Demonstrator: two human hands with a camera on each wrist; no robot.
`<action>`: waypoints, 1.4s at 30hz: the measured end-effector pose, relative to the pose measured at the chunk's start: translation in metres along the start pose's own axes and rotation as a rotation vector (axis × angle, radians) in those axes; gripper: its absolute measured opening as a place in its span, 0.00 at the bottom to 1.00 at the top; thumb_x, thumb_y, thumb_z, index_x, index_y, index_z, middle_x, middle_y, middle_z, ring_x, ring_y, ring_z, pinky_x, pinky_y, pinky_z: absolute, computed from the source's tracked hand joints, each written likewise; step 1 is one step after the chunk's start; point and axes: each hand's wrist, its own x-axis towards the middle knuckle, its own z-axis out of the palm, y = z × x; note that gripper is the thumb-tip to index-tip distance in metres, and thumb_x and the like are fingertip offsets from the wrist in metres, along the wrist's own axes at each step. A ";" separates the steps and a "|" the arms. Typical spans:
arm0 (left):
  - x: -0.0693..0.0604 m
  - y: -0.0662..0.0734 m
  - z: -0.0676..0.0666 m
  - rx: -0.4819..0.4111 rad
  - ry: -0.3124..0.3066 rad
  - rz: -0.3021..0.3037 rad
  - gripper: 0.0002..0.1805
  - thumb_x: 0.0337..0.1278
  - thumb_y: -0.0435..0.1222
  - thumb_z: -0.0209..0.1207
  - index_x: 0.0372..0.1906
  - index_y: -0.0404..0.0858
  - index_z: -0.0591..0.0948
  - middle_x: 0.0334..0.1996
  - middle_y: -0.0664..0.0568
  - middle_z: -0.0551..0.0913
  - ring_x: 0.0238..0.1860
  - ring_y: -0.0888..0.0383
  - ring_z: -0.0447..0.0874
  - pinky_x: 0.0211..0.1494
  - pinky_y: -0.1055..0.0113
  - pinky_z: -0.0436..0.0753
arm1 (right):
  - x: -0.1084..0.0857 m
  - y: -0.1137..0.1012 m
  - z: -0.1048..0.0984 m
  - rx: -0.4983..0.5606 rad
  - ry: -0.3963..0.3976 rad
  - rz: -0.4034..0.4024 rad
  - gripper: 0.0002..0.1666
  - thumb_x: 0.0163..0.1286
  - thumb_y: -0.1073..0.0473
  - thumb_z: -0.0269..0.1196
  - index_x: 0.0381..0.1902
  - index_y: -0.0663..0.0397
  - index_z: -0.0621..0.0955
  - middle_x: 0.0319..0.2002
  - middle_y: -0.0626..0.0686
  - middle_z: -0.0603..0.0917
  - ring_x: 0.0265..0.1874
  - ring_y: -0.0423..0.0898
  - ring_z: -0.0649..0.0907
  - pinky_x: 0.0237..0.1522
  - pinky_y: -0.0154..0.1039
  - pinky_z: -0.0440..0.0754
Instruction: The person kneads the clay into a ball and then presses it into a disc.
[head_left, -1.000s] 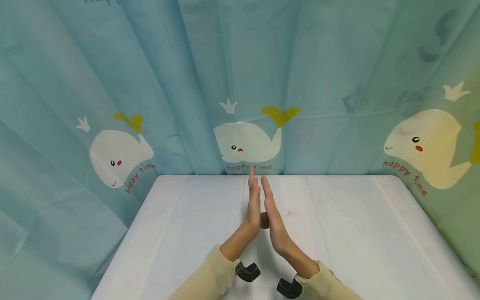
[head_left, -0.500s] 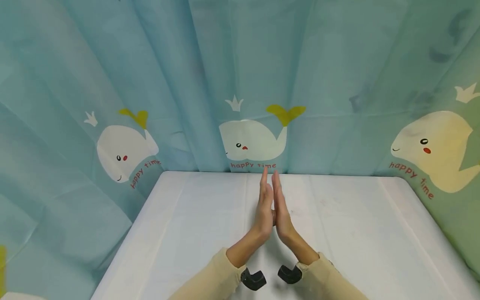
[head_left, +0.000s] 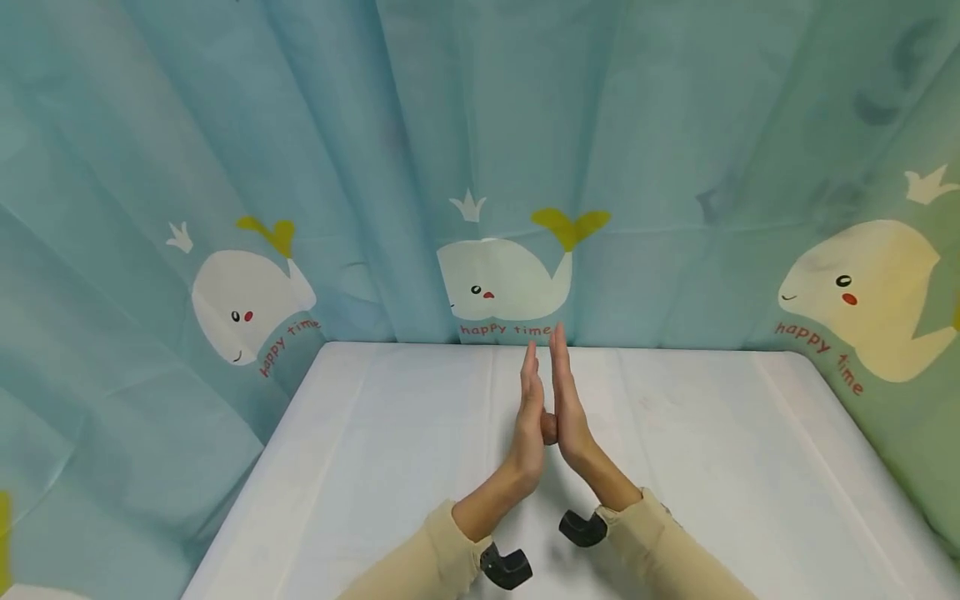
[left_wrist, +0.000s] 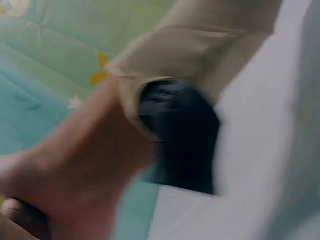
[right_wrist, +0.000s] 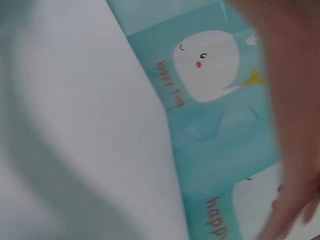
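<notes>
A small brown rounded lump (head_left: 550, 428) sits between my two palms in the head view, above the white table. My left hand (head_left: 529, 437) presses it from the left, fingers straight and pointing away from me. On the other side my right hand (head_left: 572, 421) lies flat against it, its straight fingertips reaching farther forward than the left ones. In the left wrist view the lump (left_wrist: 31, 219) looks dark beside a blurred palm, partly hidden by a finger. A blurred hand (right_wrist: 297, 130) fills the right edge of the right wrist view; the lump cannot be made out there.
The white table (head_left: 390, 433) spreads under both hands. Behind it and at its sides hangs a blue-green curtain (head_left: 660, 150) with printed whales. Black camera mounts (head_left: 507, 568) sit at both beige cuffs.
The right hand has slid forward past the left, whose fingertips were ahead one second ago. More of the lump shows than half a second ago. The head view has shifted slightly.
</notes>
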 end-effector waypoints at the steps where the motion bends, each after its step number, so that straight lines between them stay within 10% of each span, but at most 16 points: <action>1: 0.000 0.002 0.000 -0.010 0.014 0.009 0.32 0.82 0.54 0.24 0.84 0.57 0.41 0.83 0.58 0.39 0.82 0.57 0.35 0.78 0.46 0.49 | -0.002 0.002 0.000 0.003 -0.007 0.003 0.33 0.86 0.47 0.21 0.84 0.35 0.38 0.83 0.43 0.38 0.81 0.45 0.39 0.76 0.60 0.36; 9: 0.013 -0.003 -0.010 -0.033 0.098 -0.070 0.31 0.82 0.55 0.25 0.84 0.61 0.43 0.83 0.62 0.40 0.82 0.56 0.37 0.79 0.41 0.43 | -0.019 -0.021 0.016 -0.009 -0.097 -0.037 0.32 0.86 0.47 0.23 0.84 0.30 0.40 0.83 0.42 0.41 0.81 0.43 0.39 0.75 0.63 0.33; 18: 0.000 0.008 0.004 -0.065 -0.046 -0.001 0.33 0.82 0.53 0.25 0.85 0.55 0.39 0.83 0.62 0.38 0.82 0.58 0.36 0.81 0.48 0.42 | 0.002 -0.012 -0.004 -0.006 0.025 0.038 0.32 0.86 0.43 0.25 0.84 0.30 0.39 0.83 0.43 0.41 0.81 0.43 0.40 0.77 0.60 0.37; 25: 0.017 0.002 -0.010 -0.055 0.091 -0.097 0.34 0.81 0.57 0.27 0.84 0.57 0.42 0.83 0.56 0.40 0.82 0.50 0.40 0.79 0.40 0.41 | -0.020 -0.019 0.014 -0.033 -0.090 0.028 0.32 0.86 0.46 0.22 0.84 0.28 0.40 0.83 0.39 0.39 0.81 0.44 0.38 0.76 0.63 0.37; 35: -0.003 0.011 0.007 -0.116 -0.044 -0.169 0.33 0.80 0.60 0.25 0.84 0.61 0.40 0.83 0.59 0.36 0.83 0.52 0.35 0.80 0.42 0.40 | 0.000 -0.012 -0.010 0.062 0.047 0.105 0.34 0.84 0.36 0.23 0.84 0.26 0.40 0.83 0.44 0.42 0.81 0.42 0.40 0.77 0.59 0.35; 42: 0.018 -0.001 -0.009 -0.070 0.086 -0.168 0.34 0.81 0.59 0.27 0.84 0.60 0.42 0.84 0.57 0.37 0.82 0.46 0.39 0.79 0.38 0.41 | -0.017 -0.017 0.014 -0.067 -0.056 0.048 0.32 0.86 0.44 0.20 0.84 0.27 0.42 0.83 0.38 0.39 0.81 0.42 0.39 0.76 0.62 0.36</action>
